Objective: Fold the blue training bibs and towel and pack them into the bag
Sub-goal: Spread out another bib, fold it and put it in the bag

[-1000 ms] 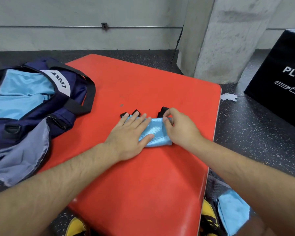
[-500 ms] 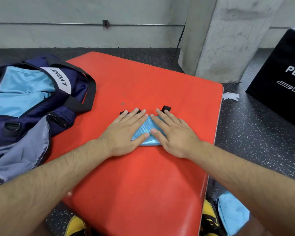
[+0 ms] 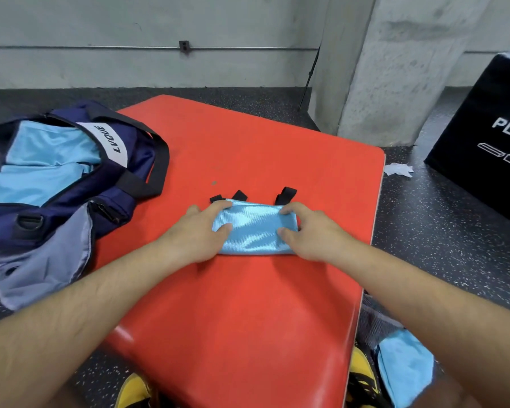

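Note:
A folded light blue bib [image 3: 252, 229] lies in a small rectangle on the red mat [image 3: 248, 319], with black strap ends [image 3: 286, 194] sticking out at its far edge. My left hand [image 3: 196, 234] grips its left end, fingers curled over the far edge and thumb on top. My right hand [image 3: 308, 229] grips the right end the same way. The navy bag [image 3: 71, 184] sits open at the mat's left, with light blue fabric [image 3: 39, 169] inside.
A light blue cloth [image 3: 404, 369] lies on the floor at the bottom right, beside my yellow shoes [image 3: 361, 375]. A black plyo box [image 3: 489, 136] stands at the right, a concrete pillar [image 3: 395, 69] behind the mat, and white paper [image 3: 398, 169] lies on the floor.
Both hands were pressing flat on the middle of the bib; they have slid apart to its two ends and now grip them. The bib's middle is uncovered.

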